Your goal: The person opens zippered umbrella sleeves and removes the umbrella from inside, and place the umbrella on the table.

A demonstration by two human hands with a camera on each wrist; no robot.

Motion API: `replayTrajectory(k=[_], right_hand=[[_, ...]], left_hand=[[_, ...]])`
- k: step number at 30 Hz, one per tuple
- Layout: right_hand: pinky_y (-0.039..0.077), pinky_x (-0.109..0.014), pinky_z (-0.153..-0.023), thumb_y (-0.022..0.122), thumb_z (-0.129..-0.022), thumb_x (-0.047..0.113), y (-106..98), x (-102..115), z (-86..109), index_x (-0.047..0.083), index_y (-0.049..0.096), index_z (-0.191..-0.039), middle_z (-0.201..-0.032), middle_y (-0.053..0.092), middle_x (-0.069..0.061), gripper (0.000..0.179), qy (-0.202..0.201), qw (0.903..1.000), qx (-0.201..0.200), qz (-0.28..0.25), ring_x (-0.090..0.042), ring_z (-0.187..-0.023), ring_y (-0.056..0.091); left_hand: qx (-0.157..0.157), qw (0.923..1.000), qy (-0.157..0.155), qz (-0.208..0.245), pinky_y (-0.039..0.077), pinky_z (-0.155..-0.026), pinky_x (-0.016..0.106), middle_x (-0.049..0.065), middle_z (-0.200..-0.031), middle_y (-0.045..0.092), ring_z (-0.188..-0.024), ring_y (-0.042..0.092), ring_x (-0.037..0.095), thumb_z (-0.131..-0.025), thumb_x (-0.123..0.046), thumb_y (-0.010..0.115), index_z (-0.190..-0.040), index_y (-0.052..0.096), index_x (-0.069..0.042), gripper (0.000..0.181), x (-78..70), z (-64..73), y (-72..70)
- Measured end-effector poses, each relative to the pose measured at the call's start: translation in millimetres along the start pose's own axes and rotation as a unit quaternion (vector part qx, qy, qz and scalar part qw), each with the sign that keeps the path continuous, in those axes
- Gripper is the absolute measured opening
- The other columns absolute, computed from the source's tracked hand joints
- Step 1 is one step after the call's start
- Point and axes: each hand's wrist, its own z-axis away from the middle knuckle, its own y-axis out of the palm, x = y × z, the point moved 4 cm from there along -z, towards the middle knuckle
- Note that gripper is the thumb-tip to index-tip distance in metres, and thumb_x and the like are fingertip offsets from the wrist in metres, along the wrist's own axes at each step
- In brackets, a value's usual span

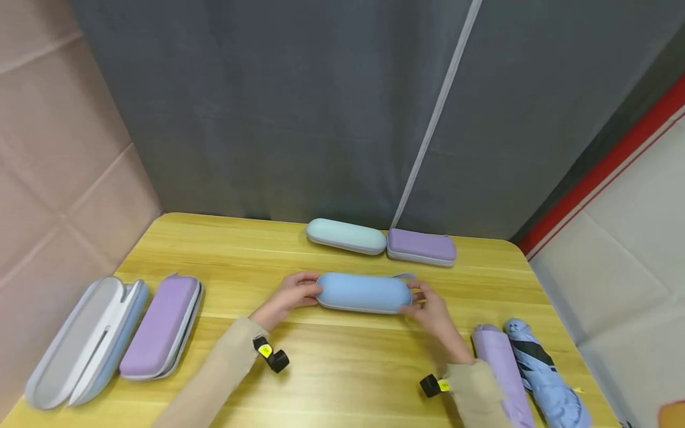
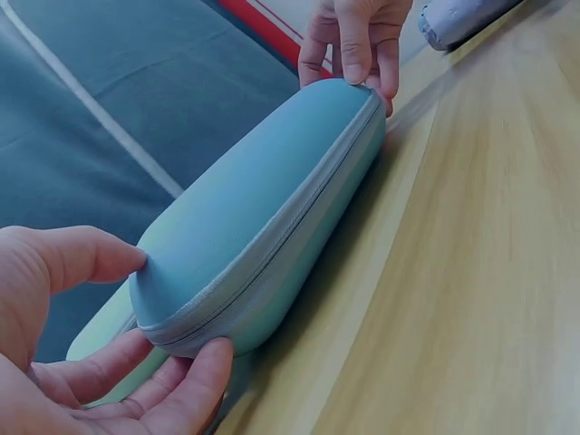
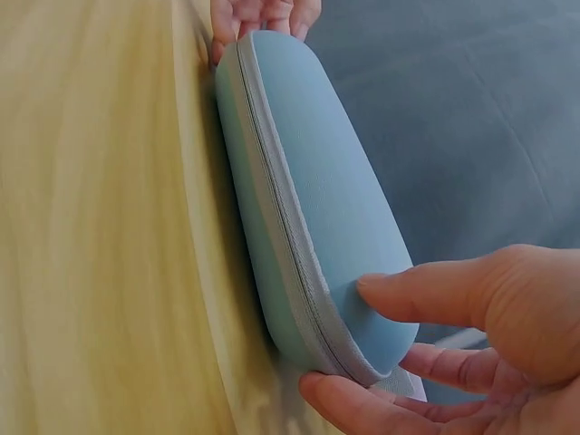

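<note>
A blue zippered hard case [image 1: 365, 291], long with rounded ends, lies crosswise near the middle of the table. My left hand [image 1: 291, 294] grips its left end, thumb [image 2: 109, 257] on the lid and fingers under the zipper edge. At the other end my right hand [image 1: 432, 310] holds it the same way, its thumb [image 3: 426, 292] pressing the top and its fingers below. In both wrist views the zipper [image 3: 288, 204] runs closed along the visible side. A small strap loop [image 1: 405, 276] sticks out near the right end.
Behind it, a mint case [image 1: 346, 235] and a purple case [image 1: 421, 246] sit by the curtain. At left lie an open pale case [image 1: 88, 345] and another purple case [image 1: 160, 327]. A folded purple umbrella [image 1: 502, 374] and a folded blue umbrella [image 1: 551, 386] lie at right.
</note>
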Motion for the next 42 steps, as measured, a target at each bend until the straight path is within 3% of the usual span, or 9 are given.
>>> replayTrajectory(k=[11, 16, 18, 19, 21, 24, 27, 32, 42], right_hand=[[0.051, -0.028, -0.058, 0.073, -0.076, -0.001, 26.4, 15.3, 9.0, -0.001, 0.054, -0.118, -0.095, 0.059, -0.018, 0.046, 0.001, 0.9991, 0.005, -0.041, -0.020, -0.073, 0.059], [0.052, -0.028, -0.060, 0.072, -0.080, 0.004, 28.2, 17.6, 8.7, 0.000, 0.056, -0.115, -0.095, 0.060, -0.015, 0.039, -0.016, 0.9989, 0.015, -0.041, -0.022, -0.077, 0.061], [0.051, -0.028, -0.064, 0.070, -0.082, 0.007, 26.7, 18.2, 6.7, 0.000, 0.059, -0.111, -0.096, 0.061, -0.013, 0.032, -0.029, 0.9989, 0.013, -0.034, -0.023, -0.081, 0.061], [0.051, -0.028, -0.065, 0.069, -0.083, 0.008, 25.7, 19.1, 5.7, 0.000, 0.060, -0.109, -0.096, 0.062, -0.013, 0.029, -0.038, 0.9988, 0.013, -0.029, -0.024, -0.083, 0.061], [0.051, -0.029, -0.070, 0.067, -0.085, 0.010, 24.4, 20.8, 1.6, 0.000, 0.061, -0.106, -0.097, 0.064, -0.011, 0.023, -0.058, 0.9982, 0.008, -0.014, -0.025, -0.086, 0.061], [0.050, -0.032, -0.075, 0.065, -0.088, 0.010, 24.0, 24.8, -5.9, 0.000, 0.063, -0.104, -0.096, 0.065, -0.009, 0.019, -0.089, 0.9960, 0.006, 0.007, -0.024, -0.088, 0.061], [0.050, -0.036, -0.078, 0.061, -0.090, 0.008, 25.1, 29.3, -14.1, -0.001, 0.064, -0.106, -0.095, 0.066, -0.010, 0.019, -0.110, 0.9933, 0.015, 0.031, -0.024, -0.089, 0.061], [0.049, -0.040, -0.083, 0.052, -0.093, 0.003, 26.4, 33.7, -26.8, -0.003, 0.065, -0.109, -0.107, 0.065, -0.015, 0.021, -0.119, 0.9892, 0.065, 0.056, -0.030, -0.099, 0.059], [0.048, -0.029, -0.061, 0.044, -0.097, 0.003, 30.7, 16.5, -48.8, -0.007, 0.064, -0.106, -0.109, 0.061, -0.019, 0.024, -0.026, 0.9864, 0.158, -0.037, -0.014, -0.074, 0.052]], left_hand=[[-0.007, 0.9996, 0.007, -0.028, 0.053, -0.081, 0.036, 0.020, -0.115, 0.055, -0.088, 0.061, 0.019, -0.086, -0.009, 0.063, -0.129, 0.046, 0.008, 0.049, 0.5, 21.4, -29.7], [-0.025, 0.9946, 0.031, -0.096, 0.053, -0.077, 0.034, 0.020, -0.116, 0.056, -0.092, 0.059, 0.022, -0.085, -0.008, 0.065, -0.126, 0.050, 0.007, 0.046, -6.9, 27.3, -32.9], [-0.030, 0.9827, 0.070, -0.169, 0.053, -0.073, 0.032, 0.020, -0.114, 0.057, -0.091, 0.059, 0.023, -0.083, -0.009, 0.069, -0.122, 0.053, 0.005, 0.045, -13.8, 30.0, -31.3], [-0.030, 0.9717, 0.096, -0.214, 0.051, -0.071, 0.031, 0.018, -0.112, 0.059, -0.090, 0.058, 0.023, -0.080, -0.010, 0.071, -0.120, 0.056, 0.004, 0.045, -18.0, 31.7, -29.4], [-0.028, 0.9403, 0.160, -0.299, 0.049, -0.069, 0.031, 0.016, -0.110, 0.059, -0.088, 0.057, 0.024, -0.077, -0.012, 0.075, -0.116, 0.058, 0.003, 0.045, -26.3, 35.2, -24.6], [-0.020, 0.8835, 0.255, -0.392, 0.049, -0.074, 0.036, 0.015, -0.110, 0.058, -0.090, 0.056, 0.025, -0.072, -0.014, 0.079, -0.113, 0.059, 0.003, 0.048, -34.5, 40.5, -16.6], [-0.013, 0.8501, 0.302, -0.431, 0.048, -0.083, 0.043, 0.015, -0.113, 0.057, -0.098, 0.055, 0.029, -0.070, -0.015, 0.081, -0.114, 0.059, 0.003, 0.052, -35.9, 42.7, -12.5], [-0.007, 0.8327, 0.301, -0.465, 0.043, -0.094, 0.048, 0.014, -0.120, 0.055, -0.112, 0.050, 0.033, -0.065, -0.015, 0.083, -0.119, 0.056, 0.002, 0.063, -33.0, 41.0, -10.5], [0.003, 0.8339, 0.287, -0.471, 0.043, -0.095, 0.046, 0.012, -0.121, 0.055, -0.112, 0.052, 0.030, -0.063, -0.017, 0.084, -0.120, 0.055, 0.000, 0.066, -29.4, 33.9, -9.5]])
